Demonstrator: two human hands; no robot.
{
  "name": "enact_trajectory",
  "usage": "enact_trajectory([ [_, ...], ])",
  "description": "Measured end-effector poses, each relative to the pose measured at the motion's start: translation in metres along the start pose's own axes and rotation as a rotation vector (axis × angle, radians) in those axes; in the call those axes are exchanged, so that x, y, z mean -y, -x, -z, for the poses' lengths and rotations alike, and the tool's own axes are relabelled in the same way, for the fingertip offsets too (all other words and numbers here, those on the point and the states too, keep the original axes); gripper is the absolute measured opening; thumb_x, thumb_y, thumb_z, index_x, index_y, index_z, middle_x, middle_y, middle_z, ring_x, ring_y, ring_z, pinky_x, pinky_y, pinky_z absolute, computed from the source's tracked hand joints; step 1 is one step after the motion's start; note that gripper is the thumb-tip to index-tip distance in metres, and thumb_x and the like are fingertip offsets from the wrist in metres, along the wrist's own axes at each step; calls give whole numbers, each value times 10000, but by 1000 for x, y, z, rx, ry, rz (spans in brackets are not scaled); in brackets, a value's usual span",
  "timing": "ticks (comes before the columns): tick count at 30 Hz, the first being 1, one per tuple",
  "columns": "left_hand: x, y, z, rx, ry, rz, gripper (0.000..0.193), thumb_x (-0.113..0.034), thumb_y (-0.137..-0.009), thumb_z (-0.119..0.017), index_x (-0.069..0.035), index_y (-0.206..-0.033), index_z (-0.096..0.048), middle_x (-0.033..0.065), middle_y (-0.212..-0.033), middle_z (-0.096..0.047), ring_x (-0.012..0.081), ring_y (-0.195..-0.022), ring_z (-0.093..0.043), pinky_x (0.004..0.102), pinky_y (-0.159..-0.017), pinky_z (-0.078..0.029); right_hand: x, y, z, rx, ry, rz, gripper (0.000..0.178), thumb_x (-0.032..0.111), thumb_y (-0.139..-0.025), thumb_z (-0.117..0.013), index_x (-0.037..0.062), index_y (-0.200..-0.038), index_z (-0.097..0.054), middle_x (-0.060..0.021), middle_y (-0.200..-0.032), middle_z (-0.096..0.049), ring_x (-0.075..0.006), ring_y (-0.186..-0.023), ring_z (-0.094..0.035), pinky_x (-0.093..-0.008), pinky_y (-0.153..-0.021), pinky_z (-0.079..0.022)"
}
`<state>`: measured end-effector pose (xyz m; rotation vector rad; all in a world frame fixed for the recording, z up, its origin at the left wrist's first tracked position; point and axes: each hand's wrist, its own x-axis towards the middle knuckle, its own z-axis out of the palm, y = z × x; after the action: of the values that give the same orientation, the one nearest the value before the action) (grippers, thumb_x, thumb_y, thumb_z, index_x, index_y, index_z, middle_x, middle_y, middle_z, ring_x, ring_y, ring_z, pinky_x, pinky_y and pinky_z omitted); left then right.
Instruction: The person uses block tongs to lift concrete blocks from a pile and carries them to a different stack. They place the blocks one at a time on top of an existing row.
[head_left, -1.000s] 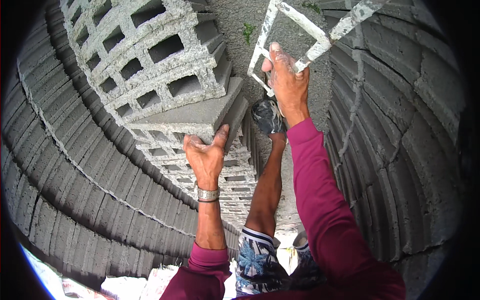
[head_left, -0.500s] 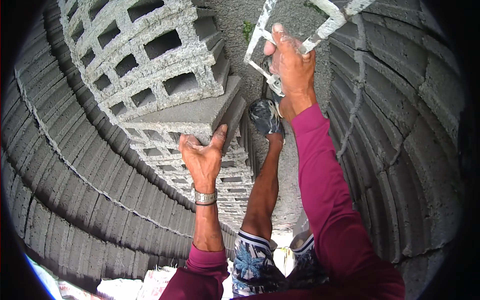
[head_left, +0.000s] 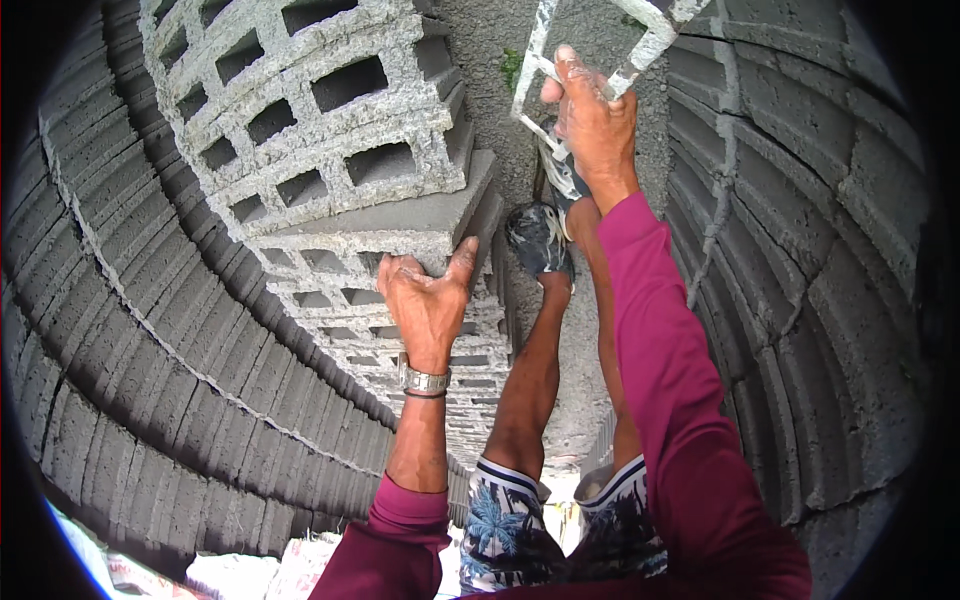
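My left hand (head_left: 430, 305) grips the near corner of a grey hollow concrete block (head_left: 400, 218); its fingertips are bent into a hollow and out of sight, and the thumb presses near the corner. This block sits askew in a tall stack, with more hollow blocks (head_left: 335, 130) above it. Farther off to the right, my right hand (head_left: 597, 130) is wrapped round a white-splashed metal frame (head_left: 650, 50) of thin bars, which runs out of the picture at the top. The frame is held in the air, apart from the stack.
Curved-looking rows of grey blocks (head_left: 190, 340) rise on the left, and another block wall (head_left: 800, 220) stands close on the right. Between them runs a narrow strip of rough ground (head_left: 590, 400) with my shoes (head_left: 540, 238) on it. Pale sacks (head_left: 235, 575) lie at lower left.
The stack and my left hand have shifted slightly right in the picture, and more of my right leg shows. Both hands keep their grips.
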<state>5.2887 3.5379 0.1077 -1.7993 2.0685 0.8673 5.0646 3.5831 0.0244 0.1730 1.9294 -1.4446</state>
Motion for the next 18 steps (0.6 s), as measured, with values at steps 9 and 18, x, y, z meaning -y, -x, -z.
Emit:
enact_trajectory([
  [9, -23, -11, 28, 71, 65, -149, 465, -347, -753, -816, 20, -1019, -716, 181, -968, -712, 353, -994, -629, 464, -974, -437, -22, -4, 35, -71, 108, -76, 466, 393, -932, -630, 6, -675, -668, -5, -591, -546, -116, -547, -456, -299, -548, -368],
  [18, -61, -100, -28, -141, -291, -25, 661, -542, -721, -778, 98, -858, -690, 253, -830, -687, 375, -886, -653, 468, -1104, -313, -6, 4, -13, -111, -97, -191, 455, 406, -925, -645, 20, -685, -662, -14, -573, -525, -96, -516, -493, -267, -455, -413],
])
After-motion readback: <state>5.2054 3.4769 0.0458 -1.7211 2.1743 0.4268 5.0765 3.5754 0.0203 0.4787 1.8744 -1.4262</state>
